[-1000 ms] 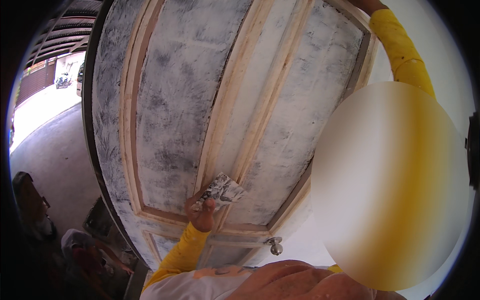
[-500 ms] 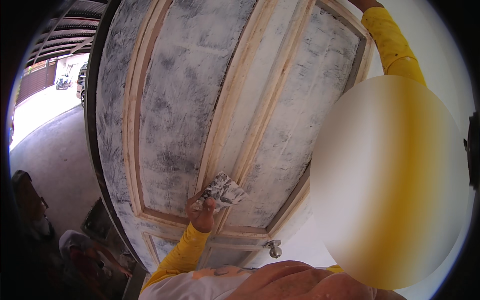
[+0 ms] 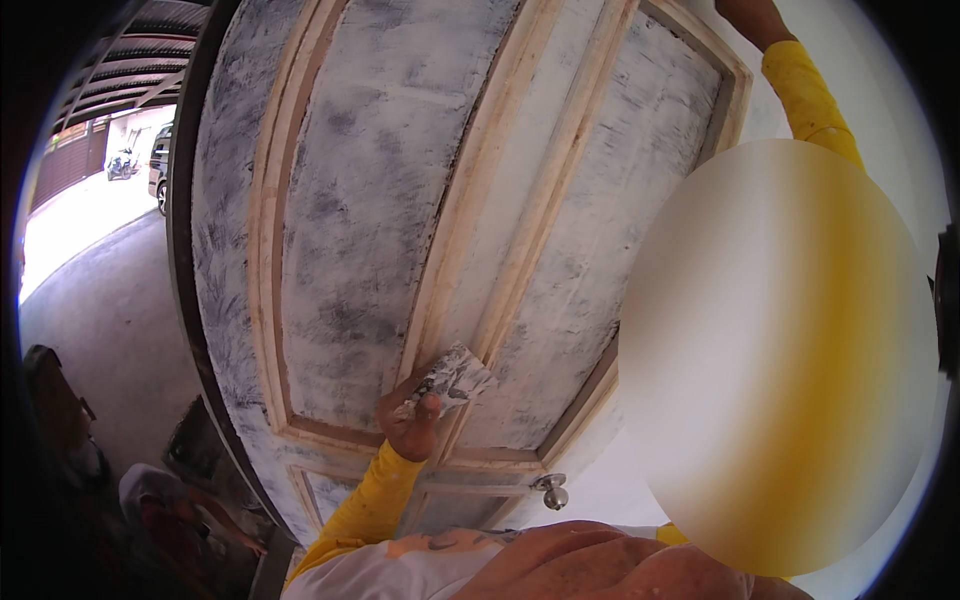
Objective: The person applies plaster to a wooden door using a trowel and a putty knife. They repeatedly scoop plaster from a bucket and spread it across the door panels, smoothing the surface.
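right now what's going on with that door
A person in yellow sleeves is working on a panelled wooden door smeared with patchy white-grey filler or primer. The left hand presses a folded, stained piece of sandpaper or cloth against the middle upright, low on the door. The right hand is raised to the door's top corner, mostly out of view. A round metal knob sits near the bottom edge.

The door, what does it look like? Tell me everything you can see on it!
The door is a tall wooden panelled one, smeared all over with patchy grey-white filler, while its raised mouldings show bare pale wood. A round metal knob sits near its lower edge. The left hand presses a small, filler-caked scraper against the middle strip between the panels. The right hand reaches to the door's top corner, mostly out of view.
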